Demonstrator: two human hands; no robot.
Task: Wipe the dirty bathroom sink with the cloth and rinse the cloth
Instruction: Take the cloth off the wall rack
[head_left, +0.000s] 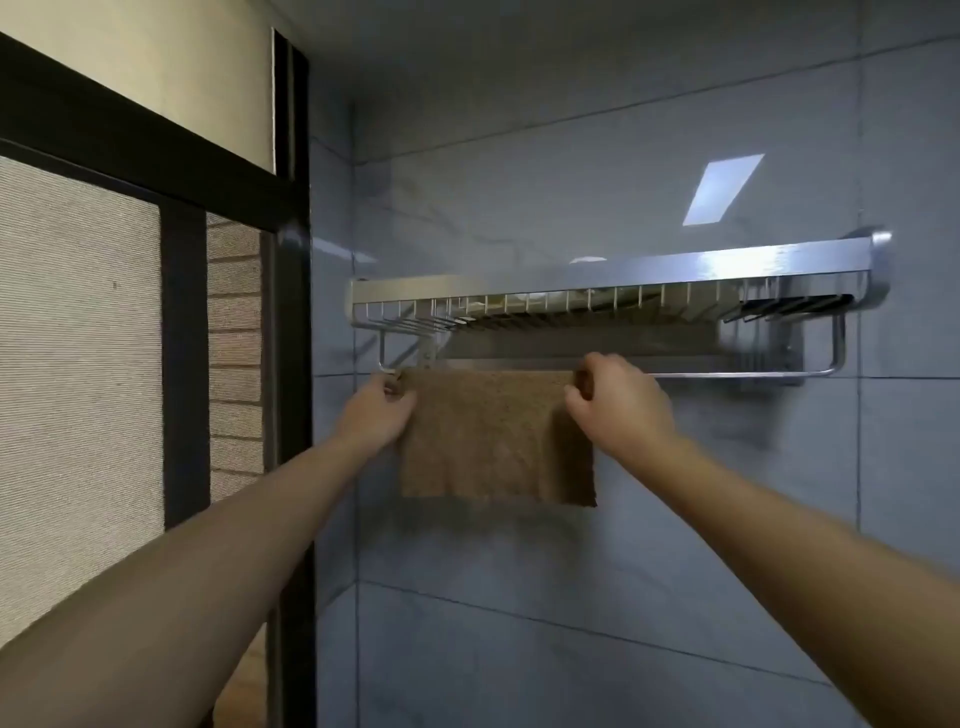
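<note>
Surroundings: a metal wall rack (613, 291) is fixed to the grey tiled wall (623, 597), directly above both sets of fingers. Its wire shelf carries some pale items, too blurred to identify. A rail (727, 372) runs along the underside of the rack at fingertip level and extends well past the right hand toward the right bracket. A black-framed sliding door (171, 332) with a textured panel stands beyond the left hand, close to the left end of the rack. A bright rectangular reflection (723, 188) sits on the tiles above and right of the right hand. Nothing stands between the hands and the rail.

Task item: the brown cloth (493, 436) hangs over the rail, spread flat between the two hands, its lower edge falling below both wrists.

Left hand (376, 413): fingers closed in a pinch on the cloth's upper left corner, at the rail's left end.

Right hand (615, 397): fingers curled over the cloth's upper right corner, gripping it at the rail; the thumb lies below, against the cloth's right edge.

Both forearms reach upward, bare. The sink does not appear in this view.
</note>
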